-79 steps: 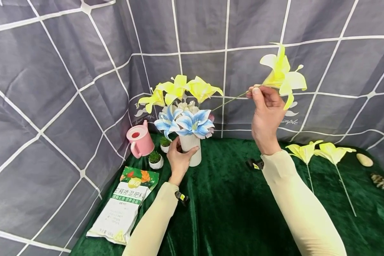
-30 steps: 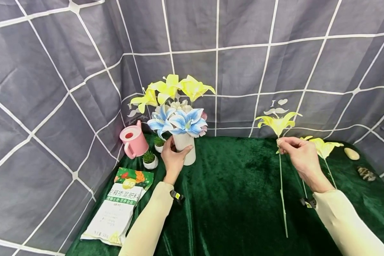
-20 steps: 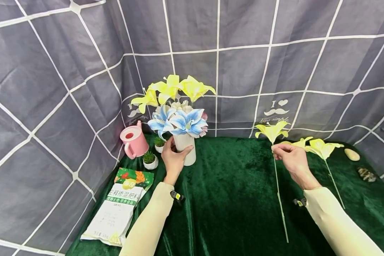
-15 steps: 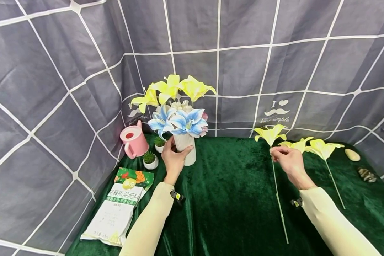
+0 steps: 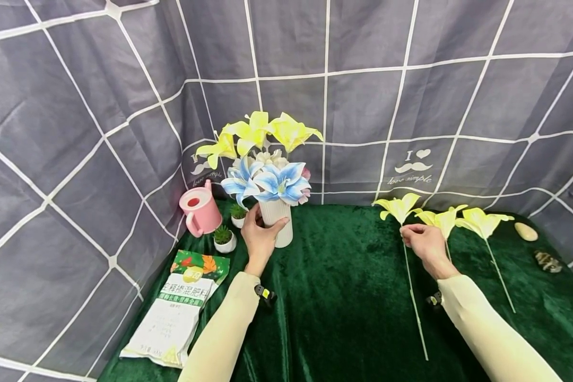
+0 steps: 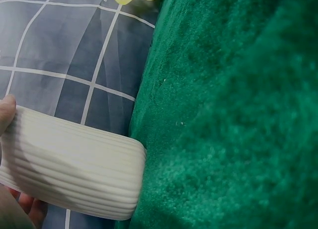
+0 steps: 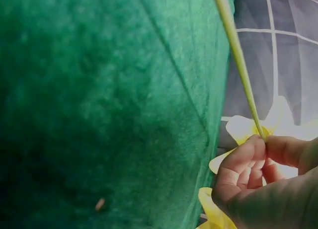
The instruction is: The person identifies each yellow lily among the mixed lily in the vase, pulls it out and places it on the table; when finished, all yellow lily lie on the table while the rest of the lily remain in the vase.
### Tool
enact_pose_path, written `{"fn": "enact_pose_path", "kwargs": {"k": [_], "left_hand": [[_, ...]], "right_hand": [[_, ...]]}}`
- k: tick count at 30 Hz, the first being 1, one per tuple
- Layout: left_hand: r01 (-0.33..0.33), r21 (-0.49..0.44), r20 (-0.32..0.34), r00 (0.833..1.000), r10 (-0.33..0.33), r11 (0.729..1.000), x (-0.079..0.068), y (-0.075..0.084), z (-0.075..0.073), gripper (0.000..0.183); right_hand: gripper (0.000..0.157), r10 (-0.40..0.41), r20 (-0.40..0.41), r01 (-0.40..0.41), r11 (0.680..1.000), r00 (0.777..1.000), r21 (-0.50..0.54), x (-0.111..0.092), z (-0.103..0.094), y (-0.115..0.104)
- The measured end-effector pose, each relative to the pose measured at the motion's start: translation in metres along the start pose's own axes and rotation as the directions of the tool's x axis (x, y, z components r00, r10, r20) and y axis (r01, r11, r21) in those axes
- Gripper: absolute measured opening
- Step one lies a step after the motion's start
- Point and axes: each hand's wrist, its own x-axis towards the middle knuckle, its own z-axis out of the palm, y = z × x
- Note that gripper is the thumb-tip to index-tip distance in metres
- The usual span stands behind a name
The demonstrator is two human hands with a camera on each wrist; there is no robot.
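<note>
My left hand (image 5: pixel 259 237) grips the white ribbed vase (image 5: pixel 278 225) from its left side, thumb across the front. In the left wrist view the vase (image 6: pixel 74 164) has fingers on both sides near its upper end. Blue lilies (image 5: pixel 281 183), yellow lilies (image 5: pixel 253 132) and pale blossoms fill it. Over at the right, my right hand (image 5: pixel 427 244) pinches a yellow lily (image 5: pixel 398 208) by its stem just under the bloom. The right wrist view shows thumb and forefinger of the right hand (image 7: pixel 263 174) meeting on the green stem (image 7: pixel 241 65).
Two more yellow lilies (image 5: pixel 482 223) lie to the right, near a pale stone (image 5: pixel 526 231) and a dark striped shell-like object (image 5: pixel 547 261). At left stand a pink watering can (image 5: pixel 202 212) and small potted succulents (image 5: pixel 225 240), with a fertilizer bag (image 5: pixel 174 313) in front. A grey checked curtain hangs behind.
My right hand has brought the yellow lily down from beside the vase to the right side of the cloth, lately shifting slightly left and lower. The left hand keeps holding the vase.
</note>
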Motion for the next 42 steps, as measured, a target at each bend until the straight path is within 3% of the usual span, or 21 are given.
{"fn": "enact_pose_path", "kwargs": {"k": [7,18,22,28,36,42], "left_hand": [[-0.005,-0.018,0.000,1.000,0.005,1.000,0.001,0.001,0.002,0.078],[-0.007,0.011,0.002,1.000,0.007,1.000,0.001,0.004,0.002,0.078],[-0.008,0.017,-0.004,1.000,0.008,1.000,0.001,0.004,0.002,0.078],[-0.013,0.027,-0.007,1.000,0.013,1.000,0.002,0.003,0.002,0.079],[-0.023,0.029,-0.011,1.000,0.023,0.999,0.002,0.002,0.000,0.077],[-0.022,0.028,-0.012,1.000,0.023,0.999,0.000,0.003,0.000,0.077]], "right_hand": [[0.031,-0.006,0.000,0.006,0.998,1.000,-0.058,0.004,-0.001,0.006],[0.034,0.008,0.000,-0.008,0.998,1.000,-0.060,0.002,-0.004,0.004],[0.034,-0.016,-0.024,0.012,0.986,1.000,-0.169,-0.007,-0.008,-0.003],[0.034,-0.119,-0.121,0.075,0.947,0.986,-0.313,-0.028,-0.014,-0.019],[0.037,-0.181,-0.162,0.151,0.972,0.970,-0.181,-0.055,-0.022,-0.071],[0.039,-0.240,-0.183,0.233,0.971,0.953,-0.061,-0.070,-0.019,-0.111]]}}
